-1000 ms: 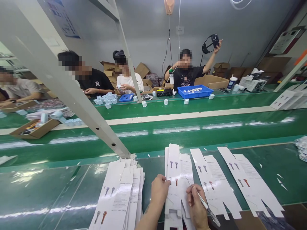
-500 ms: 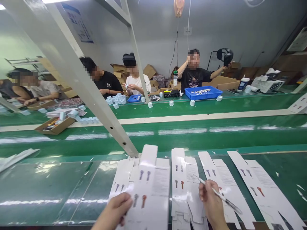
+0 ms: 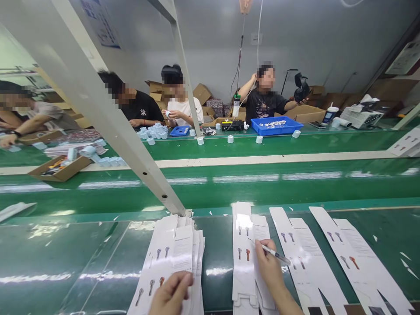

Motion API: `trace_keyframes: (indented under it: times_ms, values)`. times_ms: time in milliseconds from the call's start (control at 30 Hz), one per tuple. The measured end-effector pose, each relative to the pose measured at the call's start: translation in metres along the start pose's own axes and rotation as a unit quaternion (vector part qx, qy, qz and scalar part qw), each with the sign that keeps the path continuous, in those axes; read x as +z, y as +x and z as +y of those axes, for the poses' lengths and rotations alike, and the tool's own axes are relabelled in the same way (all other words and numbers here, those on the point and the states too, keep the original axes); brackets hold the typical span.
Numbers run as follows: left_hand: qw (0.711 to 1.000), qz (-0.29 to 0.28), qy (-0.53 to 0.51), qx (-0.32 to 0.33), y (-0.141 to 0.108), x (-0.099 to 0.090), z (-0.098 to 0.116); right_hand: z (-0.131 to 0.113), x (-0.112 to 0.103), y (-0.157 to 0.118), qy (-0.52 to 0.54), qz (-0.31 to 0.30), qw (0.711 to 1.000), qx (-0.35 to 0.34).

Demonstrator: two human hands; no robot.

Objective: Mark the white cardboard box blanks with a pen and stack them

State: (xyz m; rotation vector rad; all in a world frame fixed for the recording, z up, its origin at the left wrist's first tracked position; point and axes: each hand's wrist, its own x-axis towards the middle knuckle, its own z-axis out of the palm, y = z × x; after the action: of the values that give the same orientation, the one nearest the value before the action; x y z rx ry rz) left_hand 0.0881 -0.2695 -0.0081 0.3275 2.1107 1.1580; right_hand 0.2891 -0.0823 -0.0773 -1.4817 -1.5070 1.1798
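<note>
My right hand [image 3: 269,264] is closed around a slim white pen [image 3: 276,253], its thin tip at the printed face of a flat white carton [image 3: 242,273] in the middle pile. Small pictures of handheld devices, one of them orange, are printed on that carton. My left hand [image 3: 173,292] is over the left pile of flat cartons [image 3: 179,245], fingers curled together with nothing visible in them. To the right of my right hand lie two more rows of the same cartons, a nearer row [image 3: 305,253] and a farther row [image 3: 357,258].
A slanting metal post [image 3: 141,166] rises at the left. Beyond the green belt [image 3: 249,192], several people work at a bench with pale blue cups [image 3: 155,131], a blue tray [image 3: 277,126] and a small cardboard box [image 3: 61,170]. White scraps lie about the table.
The carton raised by my left hand now lies on the left pile. My right hand with the pen has moved left onto the middle pile. Across the belt, a person has lowered a black headset.
</note>
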Motion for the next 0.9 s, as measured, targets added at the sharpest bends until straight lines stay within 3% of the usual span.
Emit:
trace_keyframes:
  times_ms: [67, 133, 300, 500, 833, 900]
  values:
    - [0.997, -0.069, -0.031, -0.015, -0.002, 0.038, 0.000, -0.002, 0.000, 0.001, -0.008, -0.002, 1.000, 0.003]
    - [0.993, -0.103, -0.048, -0.026, 0.001, 0.068, 0.001, -0.003, -0.003, 0.000, -0.008, -0.004, 1.000, 0.003]
    - [0.995, -0.085, -0.040, -0.024, 0.018, 0.106, 0.002, 0.003, -0.018, -0.025, 0.003, -0.016, 1.000, -0.010]
    - [0.994, -0.106, 0.030, -0.024, 0.027, 0.126, -0.006, 0.022, -0.020, -0.057, 0.004, -0.054, 0.996, -0.070]
    - [0.993, -0.114, 0.034, -0.018, 0.023, 0.128, -0.002, 0.020, -0.015, -0.056, -0.005, -0.130, 0.989, -0.074]
    - [0.993, -0.114, 0.029, -0.023, 0.021, 0.128, 0.001, 0.024, -0.016, -0.054, 0.017, -0.119, 0.991, -0.063]
